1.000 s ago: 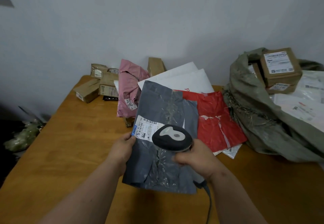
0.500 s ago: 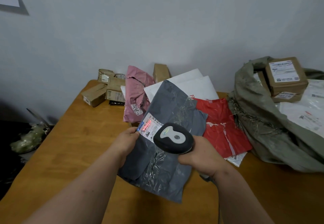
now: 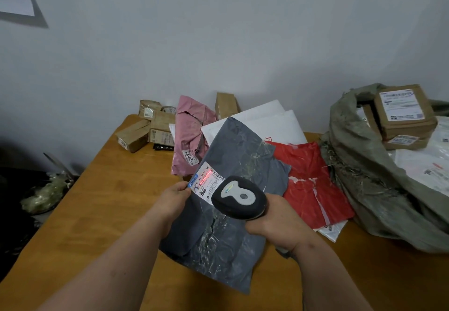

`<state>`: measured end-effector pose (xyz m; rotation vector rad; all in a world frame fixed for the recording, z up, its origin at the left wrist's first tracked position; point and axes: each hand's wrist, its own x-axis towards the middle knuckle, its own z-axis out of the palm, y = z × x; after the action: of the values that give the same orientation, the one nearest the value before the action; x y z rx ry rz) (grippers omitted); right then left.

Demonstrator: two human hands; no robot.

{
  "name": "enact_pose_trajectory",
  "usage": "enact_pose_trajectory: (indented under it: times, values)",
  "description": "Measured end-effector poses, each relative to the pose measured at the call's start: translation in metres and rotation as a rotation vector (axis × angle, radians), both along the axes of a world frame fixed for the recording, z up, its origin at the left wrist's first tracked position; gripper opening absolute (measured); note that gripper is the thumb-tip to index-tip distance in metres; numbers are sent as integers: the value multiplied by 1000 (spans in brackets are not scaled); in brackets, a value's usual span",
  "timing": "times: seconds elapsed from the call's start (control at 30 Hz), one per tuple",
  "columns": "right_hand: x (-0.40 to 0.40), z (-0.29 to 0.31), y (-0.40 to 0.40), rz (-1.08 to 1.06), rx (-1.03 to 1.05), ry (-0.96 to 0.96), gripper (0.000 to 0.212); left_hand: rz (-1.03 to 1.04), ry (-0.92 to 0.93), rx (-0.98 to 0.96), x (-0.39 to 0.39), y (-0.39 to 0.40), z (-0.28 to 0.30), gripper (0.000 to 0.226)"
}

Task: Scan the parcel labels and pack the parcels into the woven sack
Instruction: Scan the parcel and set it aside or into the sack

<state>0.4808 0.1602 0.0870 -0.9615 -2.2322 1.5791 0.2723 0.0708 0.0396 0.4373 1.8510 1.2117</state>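
My left hand [image 3: 173, 197] grips the left edge of a grey poly-bag parcel [image 3: 238, 155], held tilted above the table. Its white label [image 3: 205, 183] shows a red scan line across the barcode. My right hand [image 3: 274, 223] holds a black handheld scanner [image 3: 239, 197] just right of the label, pointed at it. The green woven sack [image 3: 364, 177] lies open at the right with cardboard boxes [image 3: 404, 111] and white parcels [image 3: 427, 167] inside.
On the wooden table [image 3: 97, 213] lie a red bag [image 3: 313, 184], two white mailers [image 3: 274, 126], a pink bag [image 3: 192, 135] and several small cardboard boxes [image 3: 145, 130] at the back left near the wall. A dark area with a plastic-wrapped bundle [image 3: 46, 189] lies left of the table.
The grey parcel has been lifted and tilted, the label turned toward the scanner. The red scan line now crosses the barcode. The view has shifted slightly downward.
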Motion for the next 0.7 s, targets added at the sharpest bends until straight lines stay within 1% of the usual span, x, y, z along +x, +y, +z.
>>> enact_pose_trajectory:
  times: [0.3,0.43,0.53,0.63,0.7]
  values:
    - [-1,0,12,56,40,-25,24,19,50,-29,8,1,8,28]
    - [1,-4,18,47,24,-14,21,12,74,-54,11,1,12,23]
    - [5,-5,23,61,24,-2,18,-58,148,-139,13,1,13,14]
    - [12,-6,30,52,21,3,16,-32,130,-168,19,5,15,14]
    - [19,-5,35,25,27,10,15,-22,157,-165,27,10,20,11]
